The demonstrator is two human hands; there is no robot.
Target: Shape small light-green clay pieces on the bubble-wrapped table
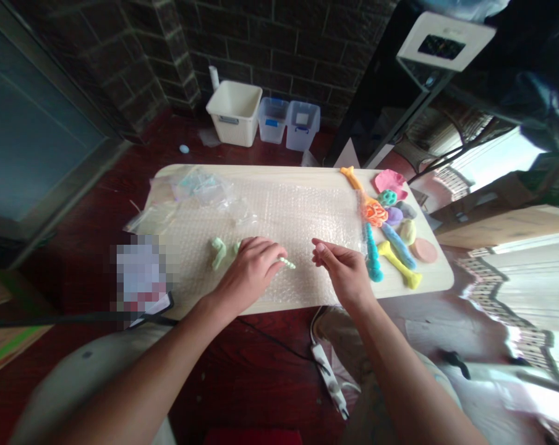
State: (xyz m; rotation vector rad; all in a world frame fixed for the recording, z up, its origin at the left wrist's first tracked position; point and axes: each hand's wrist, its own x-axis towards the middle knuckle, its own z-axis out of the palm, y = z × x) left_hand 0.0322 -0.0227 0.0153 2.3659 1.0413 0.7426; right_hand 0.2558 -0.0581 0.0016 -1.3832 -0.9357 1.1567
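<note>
My left hand (254, 269) is closed above the bubble wrap (302, 210), its fingers on a thin pale green twisted clay strip (287, 263) whose end sticks out to the right. To the right of it, my right hand (347, 269) has its fingers curled and thumb pressed to them; whatever they might hold is too small to make out. A lump of pale green modelling clay (218, 253) lies left of my left hand. Another bit of the same green shows beside my knuckles, partly hidden.
Coloured clay pieces crowd the table's right end, among them a yellow bone-shaped piece (400, 264), a teal stick (373, 253) and an orange strand cluster (375, 212). Crumpled clear plastic bags (205, 188) lie at the back left. Bins (235, 114) stand behind; a power strip (329, 380) lies below.
</note>
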